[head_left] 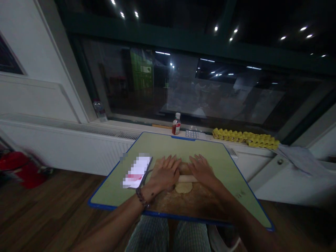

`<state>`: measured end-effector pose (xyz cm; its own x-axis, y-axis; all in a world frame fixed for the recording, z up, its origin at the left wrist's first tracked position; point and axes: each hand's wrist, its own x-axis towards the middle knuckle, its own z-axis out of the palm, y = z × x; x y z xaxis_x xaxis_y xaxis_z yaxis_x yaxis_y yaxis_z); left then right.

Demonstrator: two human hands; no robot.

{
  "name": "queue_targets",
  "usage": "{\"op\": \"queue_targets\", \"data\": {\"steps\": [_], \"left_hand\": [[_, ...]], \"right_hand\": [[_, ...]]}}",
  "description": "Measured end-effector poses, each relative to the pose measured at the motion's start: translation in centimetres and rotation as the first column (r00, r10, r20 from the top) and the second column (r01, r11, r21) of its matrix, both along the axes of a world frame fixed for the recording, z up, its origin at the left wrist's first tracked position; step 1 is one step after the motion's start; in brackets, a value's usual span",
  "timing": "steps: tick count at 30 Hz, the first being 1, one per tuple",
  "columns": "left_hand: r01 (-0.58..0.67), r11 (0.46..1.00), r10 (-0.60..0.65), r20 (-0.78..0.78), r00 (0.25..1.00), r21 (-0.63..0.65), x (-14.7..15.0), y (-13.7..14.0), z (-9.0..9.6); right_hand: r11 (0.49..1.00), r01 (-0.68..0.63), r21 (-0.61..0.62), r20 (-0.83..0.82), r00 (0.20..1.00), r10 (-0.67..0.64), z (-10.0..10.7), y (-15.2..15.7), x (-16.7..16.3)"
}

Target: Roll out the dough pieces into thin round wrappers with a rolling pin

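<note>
Both palms rest on a pale rolling pin (187, 179), which shows between them. My left hand (166, 170) lies on its left part with fingers stretched forward. On the right part is my right hand (202, 170), fingers extended, with a ring on one. A flattened round of dough (183, 188) pokes out below the pin; its far side is hidden. Underneath is a brown wooden board (181, 203) with floury marks. A bead bracelet (141, 198) circles my left wrist.
The board sits on a small green table (159, 142) with a blue edge. A phone (138, 172) with a lit screen lies left. Behind, the windowsill carries a red-labelled bottle (176, 124), yellow egg cartons (245, 137) and a clear bottle (100, 111). A radiator (78, 147) stands left.
</note>
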<state>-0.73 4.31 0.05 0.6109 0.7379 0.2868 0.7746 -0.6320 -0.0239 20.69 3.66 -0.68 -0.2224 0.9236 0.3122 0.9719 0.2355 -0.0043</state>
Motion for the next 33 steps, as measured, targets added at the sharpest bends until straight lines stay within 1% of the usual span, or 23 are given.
{"op": "queue_targets", "data": {"steps": [2,5,9,11,14,18,21,24,26,29,33], "left_hand": [[-0.022,1.000,0.022,0.007,1.000,-0.021,0.5,0.4,0.8],[-0.077,0.994,0.080,0.037,0.996,-0.074,1.5,1.3,1.5],[-0.157,0.967,0.176,0.083,0.981,-0.198,2.3,1.9,1.3],[-0.152,0.965,0.175,0.091,0.980,-0.214,2.3,1.5,0.9],[-0.099,0.984,0.115,0.105,0.988,-0.150,1.9,-0.3,0.3],[-0.001,1.000,0.003,0.163,0.987,-0.011,1.3,-3.4,0.2],[0.047,0.999,-0.048,0.169,0.984,0.008,1.0,-4.3,0.4],[0.054,0.998,-0.047,0.151,0.987,-0.040,1.2,-3.2,0.5],[0.013,0.997,-0.001,0.142,0.990,-0.080,1.6,-2.0,0.6],[-0.055,0.994,0.067,0.136,0.988,-0.091,2.1,-0.4,0.7],[-0.106,0.994,0.109,0.143,0.984,-0.030,2.4,0.9,1.0]], "right_hand": [[0.994,0.081,-0.072,-0.017,0.996,-0.082,0.4,0.5,-1.7],[0.983,0.097,-0.158,-0.014,0.995,-0.100,0.9,1.0,-3.8],[0.978,0.078,-0.193,0.002,0.997,-0.079,1.3,0.7,-4.6],[0.978,0.082,-0.191,0.009,0.997,-0.082,1.5,-0.1,-4.7],[0.985,0.096,-0.145,0.027,0.995,-0.093,1.5,-2.0,-5.1],[0.996,0.054,-0.064,0.030,0.998,-0.053,0.4,-5.0,-5.3],[0.999,0.016,-0.037,0.040,0.999,-0.015,-0.3,-5.9,-4.9],[0.995,-0.058,-0.085,0.089,0.994,0.066,0.0,-5.0,-4.4],[0.988,-0.088,-0.130,0.101,0.990,0.101,0.7,-3.7,-4.2],[0.981,-0.076,-0.176,0.076,0.993,0.091,1.5,-1.9,-4.2],[0.978,-0.029,-0.207,0.038,0.999,0.038,1.8,-0.3,-4.1]]}}
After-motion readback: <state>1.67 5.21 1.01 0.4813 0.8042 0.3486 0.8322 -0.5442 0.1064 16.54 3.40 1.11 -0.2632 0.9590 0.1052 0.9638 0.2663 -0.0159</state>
